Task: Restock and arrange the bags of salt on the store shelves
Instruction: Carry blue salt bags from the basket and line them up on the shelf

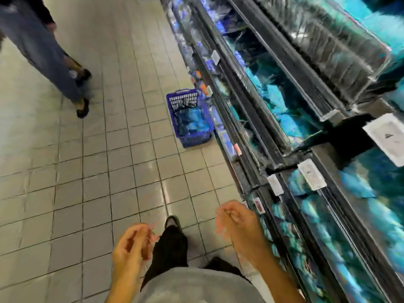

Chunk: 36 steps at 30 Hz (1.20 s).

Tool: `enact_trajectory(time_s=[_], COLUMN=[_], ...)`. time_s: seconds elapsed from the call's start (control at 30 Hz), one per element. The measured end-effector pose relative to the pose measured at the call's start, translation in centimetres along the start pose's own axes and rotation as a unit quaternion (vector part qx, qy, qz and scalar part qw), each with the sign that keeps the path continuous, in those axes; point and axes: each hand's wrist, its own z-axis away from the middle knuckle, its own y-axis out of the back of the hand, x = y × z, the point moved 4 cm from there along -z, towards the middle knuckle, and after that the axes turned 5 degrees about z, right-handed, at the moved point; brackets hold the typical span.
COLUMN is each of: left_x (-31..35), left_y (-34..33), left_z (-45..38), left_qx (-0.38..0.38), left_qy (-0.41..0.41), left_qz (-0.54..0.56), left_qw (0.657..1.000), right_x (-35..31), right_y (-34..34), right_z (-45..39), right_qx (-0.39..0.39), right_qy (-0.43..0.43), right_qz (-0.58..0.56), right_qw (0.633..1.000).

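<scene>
Hanging loosely curled and empty, my left hand point(131, 243) and right hand point(235, 219) are well short of the blue basket point(189, 119). Blue salt bags point(193, 123) lie inside that basket, which stands on the tiled floor just beside the shelves point(273, 136).

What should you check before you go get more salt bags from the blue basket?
1. Left hand free: ok, loosely curled, holding nothing.
2. Right hand free: ok, loosely curled, holding nothing.
3. Blue basket within reach: not ok, it stands on the floor further down the aisle.
4. Basket still has bags: ok, blue bags show inside.
5. Path along the tiled floor: ok, the passer-by walks on the far left.
6. Free space on the shelves: cannot tell, too blurred.
</scene>
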Motion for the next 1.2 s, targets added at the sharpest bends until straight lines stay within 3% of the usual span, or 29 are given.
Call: enact_trajectory(time_s=[0.23,0.47,0.9,1.1,1.2], left_x=[2.3,8.1,16.4,19.4,20.9], left_y=[6.1,7.9,-1.7,-5.4,-5.6], left_z=[-8.3,-18.8,-39.5,-47.0,-49.9], left_qx=[0.047,-0.002,-0.077,-0.011,0.034], left_qy=[0.008,-0.013,-0.01,0.014,0.022], left_qz=[-0.017,-0.056,-0.089,-0.105,-0.097], left_qw=[0.999,0.998,0.993,0.994,0.994], right_x=[-6.5,-9.3,-8.2,-11.8,-15.1], right_y=[-7.2,-11.5,-7.7,-7.6,-8.5], right_z=[-10.9,-16.9,-28.9,-41.3,-47.6], right_qx=[-0.03,0.005,0.121,0.1,0.054], right_qy=[0.038,0.014,-0.122,-0.13,-0.11], right_qz=[-0.008,-0.015,-0.07,-0.059,-0.043], right_qw=[0.999,1.0,0.983,0.985,0.992])
